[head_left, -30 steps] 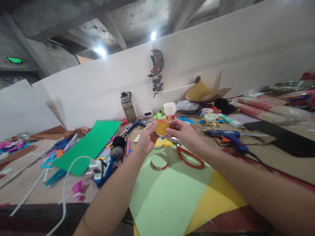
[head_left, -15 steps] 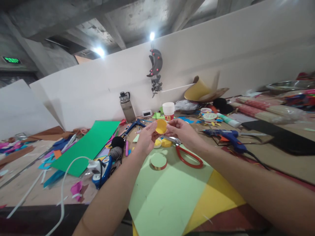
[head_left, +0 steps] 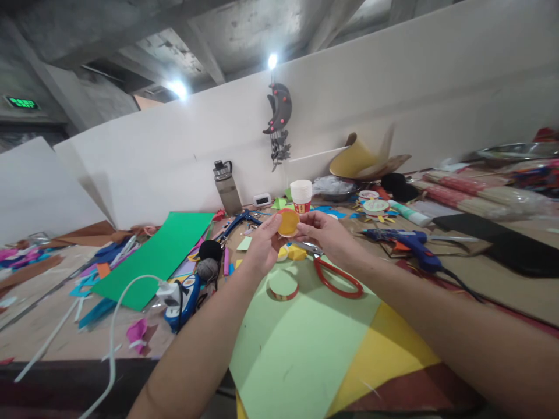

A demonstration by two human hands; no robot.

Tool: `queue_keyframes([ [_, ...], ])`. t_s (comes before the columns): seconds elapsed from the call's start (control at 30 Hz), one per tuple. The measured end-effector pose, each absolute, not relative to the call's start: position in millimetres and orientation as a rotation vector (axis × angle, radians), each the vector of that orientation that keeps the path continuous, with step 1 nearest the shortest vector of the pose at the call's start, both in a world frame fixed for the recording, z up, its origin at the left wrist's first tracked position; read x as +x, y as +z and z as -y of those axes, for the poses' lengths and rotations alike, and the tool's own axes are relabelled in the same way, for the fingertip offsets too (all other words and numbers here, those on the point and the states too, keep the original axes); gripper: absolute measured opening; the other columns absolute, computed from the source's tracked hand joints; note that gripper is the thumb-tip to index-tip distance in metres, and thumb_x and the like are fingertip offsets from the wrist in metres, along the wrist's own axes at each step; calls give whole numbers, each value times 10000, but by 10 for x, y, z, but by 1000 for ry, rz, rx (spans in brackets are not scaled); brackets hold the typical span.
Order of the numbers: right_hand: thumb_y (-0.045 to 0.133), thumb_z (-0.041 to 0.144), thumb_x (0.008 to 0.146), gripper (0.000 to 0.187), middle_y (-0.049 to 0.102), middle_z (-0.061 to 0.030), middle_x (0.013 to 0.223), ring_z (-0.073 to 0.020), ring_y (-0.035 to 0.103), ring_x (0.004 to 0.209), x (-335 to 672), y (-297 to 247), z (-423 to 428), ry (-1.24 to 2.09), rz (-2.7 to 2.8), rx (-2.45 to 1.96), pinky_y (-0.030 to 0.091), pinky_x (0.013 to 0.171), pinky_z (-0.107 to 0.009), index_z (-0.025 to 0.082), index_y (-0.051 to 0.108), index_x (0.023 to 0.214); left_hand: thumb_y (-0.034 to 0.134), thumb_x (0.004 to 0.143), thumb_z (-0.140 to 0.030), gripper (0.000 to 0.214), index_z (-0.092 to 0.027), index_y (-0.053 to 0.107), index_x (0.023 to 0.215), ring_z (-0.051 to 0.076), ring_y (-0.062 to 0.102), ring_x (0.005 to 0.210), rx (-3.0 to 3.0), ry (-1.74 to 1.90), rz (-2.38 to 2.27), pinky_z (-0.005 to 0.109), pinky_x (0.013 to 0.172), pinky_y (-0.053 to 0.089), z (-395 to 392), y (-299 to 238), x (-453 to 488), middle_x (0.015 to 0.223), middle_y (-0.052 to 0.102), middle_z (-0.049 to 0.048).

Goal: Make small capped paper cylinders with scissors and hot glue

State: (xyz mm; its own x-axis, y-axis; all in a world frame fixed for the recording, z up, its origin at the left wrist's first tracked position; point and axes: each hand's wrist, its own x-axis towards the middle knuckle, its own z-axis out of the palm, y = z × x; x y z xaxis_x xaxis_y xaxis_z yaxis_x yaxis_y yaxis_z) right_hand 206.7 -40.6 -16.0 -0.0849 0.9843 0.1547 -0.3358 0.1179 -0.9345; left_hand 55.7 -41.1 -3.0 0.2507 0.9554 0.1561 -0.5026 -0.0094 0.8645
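Between my two hands is a small round disc with a yellow face and a pale rim (head_left: 289, 223), raised above the table. My left hand (head_left: 265, 241) grips its left edge, fingers closed. From the other side my right hand (head_left: 321, 230) pinches the right edge between thumb and fingers. Just below lie red-handled scissors (head_left: 338, 279), their blades partly behind my right hand. A round piece with a light green top and red-patterned rim (head_left: 283, 285) rests on the light green sheet (head_left: 297, 343). Yellow round pieces (head_left: 297, 252) sit behind it.
White paper cups (head_left: 301, 195) stand stacked behind my hands, with a water bottle (head_left: 227, 189) farther left. A blue glue gun (head_left: 419, 247) lies to the right. Left are a green sheet (head_left: 152, 259) and a power strip (head_left: 183, 302) with a white cable.
The disc has tilted slightly, so its yellow face now looks flatter toward me and the pale rim shows below. Both hands keep their hold; the view has shifted a little.
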Motion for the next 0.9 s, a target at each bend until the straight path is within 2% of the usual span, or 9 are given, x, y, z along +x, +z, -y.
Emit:
queue_keyframes([
  [0.27, 758, 262, 696, 248, 633, 4, 826, -141, 621, 712, 2071, -96, 488, 1107, 1220, -918, 558, 664, -318, 214, 580, 861, 759, 751, -389, 320, -154, 694, 958, 188, 683, 857, 1008, 1281, -575, 292, 760, 527, 426, 1, 565, 949, 731, 77],
  [0.47, 747, 276, 678, 261, 631, 18, 794, -144, 614, 694, 2058, -110, 494, 1077, 1267, -851, 544, 710, -344, 223, 562, 855, 738, 774, -385, 302, -145, 695, 953, 173, 679, 798, 977, 1263, -572, 276, 712, 527, 417, -1, 563, 923, 733, 82],
  [0.6, 752, 315, 690, 286, 618, 22, 803, -145, 620, 703, 2061, -126, 474, 1086, 1226, -838, 557, 738, -363, 224, 550, 873, 721, 798, -342, 254, -140, 695, 950, 171, 686, 802, 964, 1288, -595, 289, 751, 544, 435, 13, 576, 923, 737, 81],
  [0.9, 759, 388, 710, 309, 620, 20, 779, -125, 614, 683, 2082, -131, 447, 1124, 1131, -914, 559, 657, -285, 223, 546, 862, 742, 780, -340, 253, -144, 692, 932, 191, 696, 871, 938, 1312, -677, 333, 827, 562, 437, 3, 596, 916, 737, 82],
])
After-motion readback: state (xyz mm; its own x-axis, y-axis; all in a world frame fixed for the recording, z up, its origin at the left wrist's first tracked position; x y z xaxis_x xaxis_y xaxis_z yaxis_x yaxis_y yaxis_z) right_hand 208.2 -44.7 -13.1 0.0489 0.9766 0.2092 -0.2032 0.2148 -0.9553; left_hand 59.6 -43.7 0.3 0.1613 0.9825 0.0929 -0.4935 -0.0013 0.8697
